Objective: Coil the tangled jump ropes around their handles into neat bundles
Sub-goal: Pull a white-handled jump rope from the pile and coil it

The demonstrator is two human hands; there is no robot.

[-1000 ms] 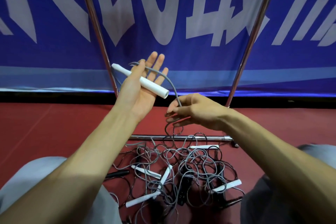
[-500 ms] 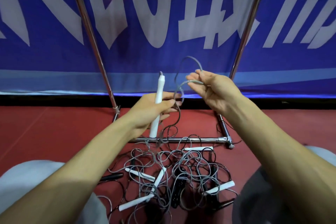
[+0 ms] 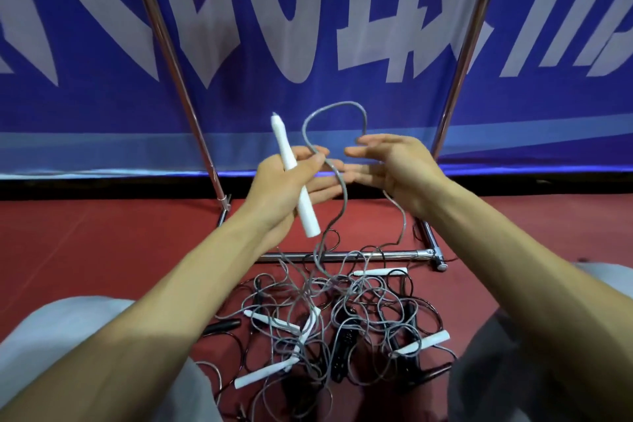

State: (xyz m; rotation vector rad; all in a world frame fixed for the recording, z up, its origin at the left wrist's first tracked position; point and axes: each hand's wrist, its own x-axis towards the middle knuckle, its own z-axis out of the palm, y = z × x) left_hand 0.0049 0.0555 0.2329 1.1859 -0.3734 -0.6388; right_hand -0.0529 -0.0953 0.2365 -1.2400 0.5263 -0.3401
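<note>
Slanting upward just left of centre, a white tapered plastic jump-rope handle (image 3: 284,144) is gripped by the left hand (image 3: 291,181), thumb and fingers curled round its middle. A thin grey cord (image 3: 339,103) is seen beside the thumb tip, arched up at centre frame and hung down into the tangled heap of grey and black ropes with white handles (image 3: 342,319), spread on the red floor (image 3: 102,250) at lower centre. Further right, the right hand (image 3: 394,168) is held with fingers loosely straight and spread, the arch's far end met by its upper fingertips.

white characters (image 3: 113,10) on the blue banner (image 3: 239,106) are cropped, unreadable.
</note>
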